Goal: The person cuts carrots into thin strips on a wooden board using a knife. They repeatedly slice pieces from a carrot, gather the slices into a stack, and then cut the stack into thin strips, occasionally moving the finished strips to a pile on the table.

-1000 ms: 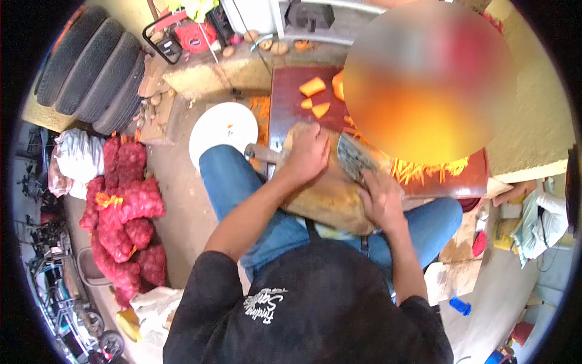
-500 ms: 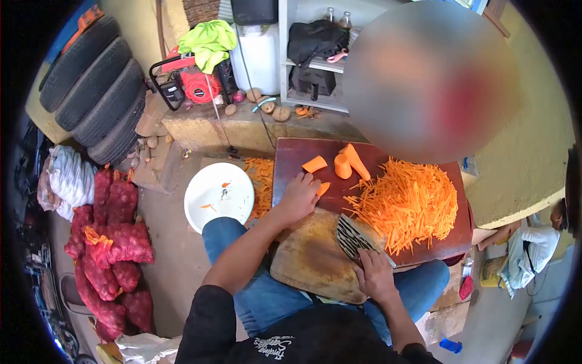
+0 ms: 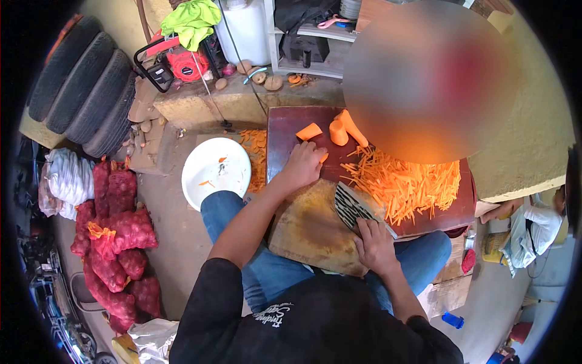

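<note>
My left hand [image 3: 304, 165] is closed over a carrot piece [image 3: 324, 158] at the far edge of the wooden cutting board [image 3: 309, 233]; only the piece's end shows beside the fingers. In my right hand [image 3: 376, 247] is a knife [image 3: 350, 206] with a black-and-silver patterned blade. The blade lies over the right part of the board. Beyond my left hand, a short carrot chunk [image 3: 309, 131], an upright chunk [image 3: 338, 133] and a longer carrot piece [image 3: 353, 128] rest on the red-brown table [image 3: 282, 130]. A large heap of carrot sticks [image 3: 418, 191] lies right of the board.
A white basin [image 3: 191, 182] with a few orange scraps stands left of the table. Carrot slices [image 3: 254, 145] lie between them. Red mesh sacks [image 3: 124, 233] and stacked tires [image 3: 85, 85] are at left. Another person [image 3: 539, 224] is at far right; a blurred patch covers the upper right.
The camera view has shifted, so the table sits higher. My left hand has stayed on the carrot piece, which shows less now. The knife stays in my right hand over the board.
</note>
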Action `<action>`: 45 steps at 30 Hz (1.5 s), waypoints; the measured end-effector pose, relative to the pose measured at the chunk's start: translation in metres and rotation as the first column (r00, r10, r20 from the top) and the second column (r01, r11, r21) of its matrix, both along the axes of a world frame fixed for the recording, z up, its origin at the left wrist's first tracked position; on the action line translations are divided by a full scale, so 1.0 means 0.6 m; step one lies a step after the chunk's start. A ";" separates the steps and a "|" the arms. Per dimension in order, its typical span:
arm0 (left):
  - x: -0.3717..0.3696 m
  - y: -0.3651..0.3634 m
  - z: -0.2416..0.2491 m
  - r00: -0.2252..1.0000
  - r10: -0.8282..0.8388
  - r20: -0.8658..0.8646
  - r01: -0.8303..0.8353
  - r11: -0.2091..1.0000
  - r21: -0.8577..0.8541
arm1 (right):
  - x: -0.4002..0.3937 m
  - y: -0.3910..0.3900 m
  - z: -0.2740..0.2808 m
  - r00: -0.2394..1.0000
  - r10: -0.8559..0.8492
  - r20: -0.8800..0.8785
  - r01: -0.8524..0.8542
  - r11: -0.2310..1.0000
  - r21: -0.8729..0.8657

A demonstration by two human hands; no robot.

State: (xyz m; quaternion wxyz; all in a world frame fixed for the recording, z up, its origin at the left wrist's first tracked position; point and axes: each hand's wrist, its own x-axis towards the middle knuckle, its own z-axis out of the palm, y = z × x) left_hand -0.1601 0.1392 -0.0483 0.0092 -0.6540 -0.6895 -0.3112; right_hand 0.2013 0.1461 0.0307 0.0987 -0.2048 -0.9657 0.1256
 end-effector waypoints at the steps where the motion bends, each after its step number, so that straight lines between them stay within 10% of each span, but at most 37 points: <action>1: 0.001 -0.001 -0.003 1.000 0.010 0.016 -0.010 1.000 -0.009 | 0.001 -0.001 0.000 1.000 0.004 0.003 -0.004 1.000 0.006; 36: 0.040 0.017 0.046 0.980 0.166 0.105 -0.103 0.890 -0.445 | 0.000 -0.020 0.033 0.988 -0.101 0.115 0.116 0.985 -0.128; 45: 0.042 -0.010 0.054 0.969 0.120 0.216 -0.056 0.959 -0.279 | 0.003 -0.025 0.033 0.983 -0.136 0.125 0.155 0.975 -0.157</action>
